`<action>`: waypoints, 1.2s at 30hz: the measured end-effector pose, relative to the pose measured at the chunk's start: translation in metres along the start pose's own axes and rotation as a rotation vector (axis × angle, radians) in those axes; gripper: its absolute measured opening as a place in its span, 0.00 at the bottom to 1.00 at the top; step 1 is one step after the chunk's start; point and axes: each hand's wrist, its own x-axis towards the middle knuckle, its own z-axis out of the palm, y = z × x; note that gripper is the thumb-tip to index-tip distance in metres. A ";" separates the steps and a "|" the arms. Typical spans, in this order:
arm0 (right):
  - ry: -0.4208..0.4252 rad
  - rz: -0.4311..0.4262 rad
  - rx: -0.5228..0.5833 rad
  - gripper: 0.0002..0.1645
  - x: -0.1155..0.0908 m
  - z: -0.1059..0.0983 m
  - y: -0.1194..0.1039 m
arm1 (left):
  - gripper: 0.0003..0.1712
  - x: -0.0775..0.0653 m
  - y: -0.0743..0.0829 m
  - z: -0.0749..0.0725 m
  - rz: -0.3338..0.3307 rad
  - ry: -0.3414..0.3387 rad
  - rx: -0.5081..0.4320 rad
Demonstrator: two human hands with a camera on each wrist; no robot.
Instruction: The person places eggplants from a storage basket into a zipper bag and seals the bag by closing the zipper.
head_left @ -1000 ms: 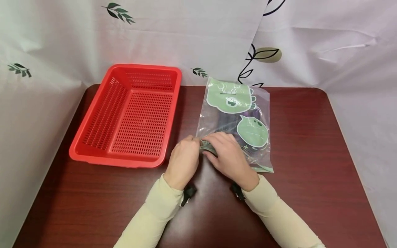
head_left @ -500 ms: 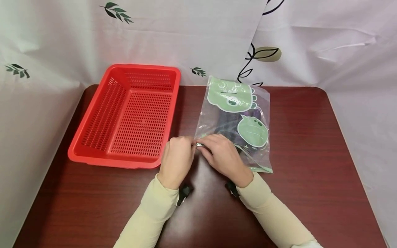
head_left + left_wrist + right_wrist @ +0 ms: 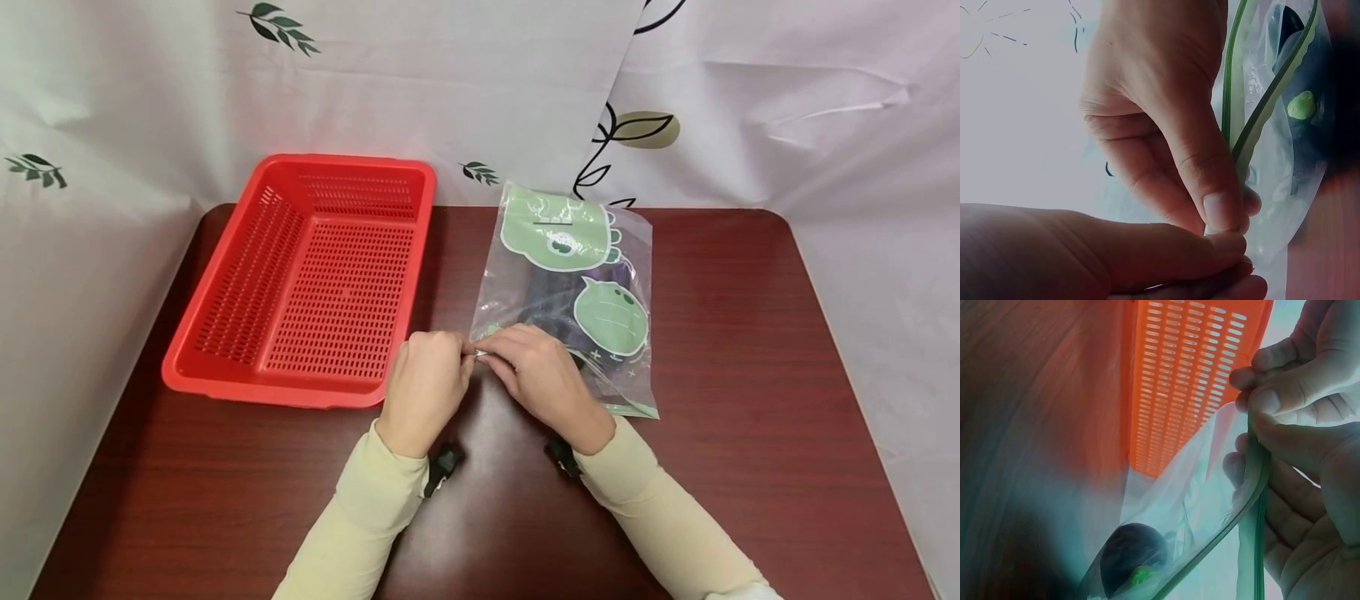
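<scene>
A clear zip bag (image 3: 611, 321) with green cartoon prints lies on the table, its zip edge toward me. My left hand (image 3: 423, 387) pinches the left end of that edge between thumb and fingers. Right beside it, my right hand (image 3: 534, 379) pinches the same green zip strip (image 3: 1255, 487), fingertips touching the left ones. Farther along, the two strips spread apart, so the mouth gapes there in both wrist views. Dark, purplish contents (image 3: 1130, 556) show through the plastic, with a green tip on one. Their kind is unclear, and the pinched corner is mostly hidden by fingers.
A red perforated plastic basket (image 3: 337, 292) stands to the left of the bag, its near right corner close to my left hand. The dark red wooden table (image 3: 735, 350) ends at a white patterned curtain (image 3: 420, 75) behind and at both sides.
Both hands have shifted slightly left and drawn closer together at the bag's corner, covering the bit of strip seen between them earlier. Over the last half second they have hardly moved.
</scene>
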 end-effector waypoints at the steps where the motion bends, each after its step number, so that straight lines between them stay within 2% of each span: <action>1: -0.002 0.000 0.001 0.10 0.000 0.000 0.000 | 0.05 0.000 0.000 0.000 -0.002 -0.005 -0.005; 8: -0.011 0.001 0.015 0.10 0.000 -0.002 0.002 | 0.03 0.001 -0.001 -0.001 -0.008 -0.034 -0.048; 18: -0.019 0.014 0.032 0.09 -0.001 -0.005 0.003 | 0.05 0.001 -0.001 -0.001 -0.002 -0.037 -0.083; 36: -0.057 0.023 0.028 0.08 0.001 -0.011 0.004 | 0.05 0.001 -0.002 -0.001 -0.008 -0.043 -0.101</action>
